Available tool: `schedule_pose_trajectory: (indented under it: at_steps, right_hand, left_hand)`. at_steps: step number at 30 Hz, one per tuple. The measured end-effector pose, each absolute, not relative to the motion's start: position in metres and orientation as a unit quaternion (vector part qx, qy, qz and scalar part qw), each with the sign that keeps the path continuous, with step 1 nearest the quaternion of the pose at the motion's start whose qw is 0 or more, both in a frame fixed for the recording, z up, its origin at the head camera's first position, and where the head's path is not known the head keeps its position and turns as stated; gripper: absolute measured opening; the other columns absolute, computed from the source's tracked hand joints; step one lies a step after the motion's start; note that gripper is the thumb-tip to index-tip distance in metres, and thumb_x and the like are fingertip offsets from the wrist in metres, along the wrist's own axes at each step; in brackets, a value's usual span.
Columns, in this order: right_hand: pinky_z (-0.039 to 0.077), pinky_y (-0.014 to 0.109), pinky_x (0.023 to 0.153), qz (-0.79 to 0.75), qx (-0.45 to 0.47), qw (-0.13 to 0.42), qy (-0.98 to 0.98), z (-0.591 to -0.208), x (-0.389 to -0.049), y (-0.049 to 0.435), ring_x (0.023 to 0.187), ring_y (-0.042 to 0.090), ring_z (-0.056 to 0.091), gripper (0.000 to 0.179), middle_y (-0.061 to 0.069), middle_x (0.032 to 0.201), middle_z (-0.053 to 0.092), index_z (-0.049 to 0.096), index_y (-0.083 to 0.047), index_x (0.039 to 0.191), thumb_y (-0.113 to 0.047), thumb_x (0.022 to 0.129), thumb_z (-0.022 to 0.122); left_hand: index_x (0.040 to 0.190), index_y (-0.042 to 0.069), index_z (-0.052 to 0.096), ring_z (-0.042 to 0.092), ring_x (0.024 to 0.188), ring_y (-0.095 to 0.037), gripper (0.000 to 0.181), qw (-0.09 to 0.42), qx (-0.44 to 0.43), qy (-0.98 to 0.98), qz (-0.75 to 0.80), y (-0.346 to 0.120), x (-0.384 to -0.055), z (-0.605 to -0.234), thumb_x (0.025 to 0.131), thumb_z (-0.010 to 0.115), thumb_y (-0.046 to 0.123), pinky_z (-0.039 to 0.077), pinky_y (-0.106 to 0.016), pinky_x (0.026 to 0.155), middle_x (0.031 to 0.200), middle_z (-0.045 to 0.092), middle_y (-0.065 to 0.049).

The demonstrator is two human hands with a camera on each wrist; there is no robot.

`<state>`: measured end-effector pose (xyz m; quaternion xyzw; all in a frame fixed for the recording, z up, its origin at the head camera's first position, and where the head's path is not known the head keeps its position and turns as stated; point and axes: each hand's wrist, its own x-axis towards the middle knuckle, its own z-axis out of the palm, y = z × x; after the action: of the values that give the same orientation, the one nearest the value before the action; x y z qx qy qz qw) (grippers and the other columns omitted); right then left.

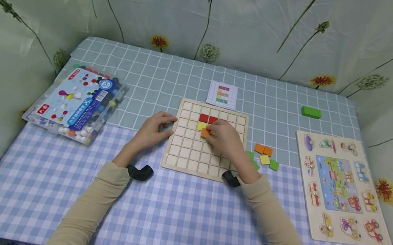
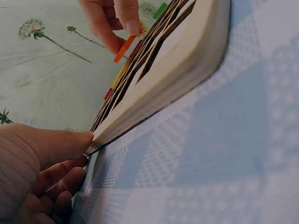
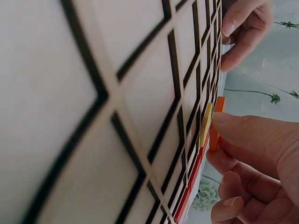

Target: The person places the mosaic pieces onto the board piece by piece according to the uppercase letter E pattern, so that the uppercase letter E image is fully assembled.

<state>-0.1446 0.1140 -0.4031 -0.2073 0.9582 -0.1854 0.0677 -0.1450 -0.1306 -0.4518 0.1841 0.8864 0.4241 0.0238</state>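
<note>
- One orange tile [image 1: 205, 133], pinched in your right hand [image 1: 227, 138], is over the board [image 1: 184, 152], at five o'clock from the yellow tile [image 1: 201, 126].
- Your left hand [image 1: 151, 132], fingers loose, touches the board's nine-o'clock edge.

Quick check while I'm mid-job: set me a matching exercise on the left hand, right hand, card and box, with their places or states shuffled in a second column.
Column one:
1. Left hand
2. Right hand
3. Card
4. Box

Column two:
a. pinching an orange tile
b. left of both hands
c. touching the grid board's left edge
d. at the grid board's far edge

Right pairs: 1-c, 2-a, 3-d, 4-b.
</note>
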Motion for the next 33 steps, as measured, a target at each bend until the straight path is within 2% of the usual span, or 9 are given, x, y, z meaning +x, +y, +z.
schedule_pose_trajectory:
  at_steps: [11, 18, 25, 30, 33]
  right_hand:
    - [0.053, 0.033, 0.084, -0.193, -0.227, 0.061, 0.953, -0.409, -0.143, 0.108, 0.098, 0.023, 0.062, 0.024, 0.012, 0.105, 0.067, 0.071, -0.002, 0.107, -0.008, 0.085, 0.063]
    - [0.052, 0.033, 0.079, -0.174, -0.234, 0.049, 0.955, -0.408, -0.143, 0.103, 0.090, 0.022, 0.059, 0.025, 0.011, 0.101, 0.067, 0.071, -0.003, 0.106, -0.012, 0.083, 0.068]
    - [0.052, 0.032, 0.079, -0.174, -0.229, 0.054, 0.956, -0.406, -0.142, 0.101, 0.093, 0.021, 0.060, 0.025, 0.010, 0.102, 0.067, 0.071, -0.004, 0.105, -0.016, 0.083, 0.070]
    - [0.051, 0.032, 0.076, -0.181, -0.228, 0.044, 0.956, -0.407, -0.140, 0.107, 0.086, 0.021, 0.058, 0.021, 0.009, 0.096, 0.067, 0.072, -0.003, 0.102, -0.010, 0.082, 0.066]
    - [0.051, 0.033, 0.080, -0.177, -0.222, 0.038, 0.958, -0.407, -0.138, 0.114, 0.091, 0.022, 0.060, 0.022, 0.009, 0.099, 0.068, 0.072, -0.004, 0.103, -0.009, 0.083, 0.065]
  left_hand:
    - [0.123, 0.001, 0.060, 0.055, 0.092, -0.026, 0.039, 0.020, 0.183, 0.887, 0.424, -0.131, -0.146, -0.452, 0.085, 0.066, 0.007, 0.043, -0.036, 0.077, 0.121, 0.058, -0.015]
    - [0.123, 0.001, 0.060, 0.057, 0.094, -0.028, 0.039, 0.021, 0.178, 0.886, 0.427, -0.130, -0.147, -0.453, 0.085, 0.066, 0.007, 0.045, -0.039, 0.080, 0.123, 0.058, -0.016]
    - [0.123, 0.001, 0.060, 0.057, 0.094, -0.028, 0.038, 0.022, 0.179, 0.888, 0.424, -0.129, -0.147, -0.454, 0.086, 0.065, 0.008, 0.044, -0.039, 0.080, 0.123, 0.057, -0.016]
    - [0.124, 0.001, 0.059, 0.056, 0.095, -0.028, 0.039, 0.025, 0.179, 0.886, 0.427, -0.130, -0.146, -0.454, 0.086, 0.065, 0.008, 0.044, -0.039, 0.080, 0.123, 0.057, -0.016]
    - [0.124, 0.001, 0.059, 0.056, 0.094, -0.027, 0.039, 0.023, 0.180, 0.886, 0.427, -0.131, -0.146, -0.454, 0.086, 0.065, 0.008, 0.044, -0.039, 0.080, 0.123, 0.057, -0.016]
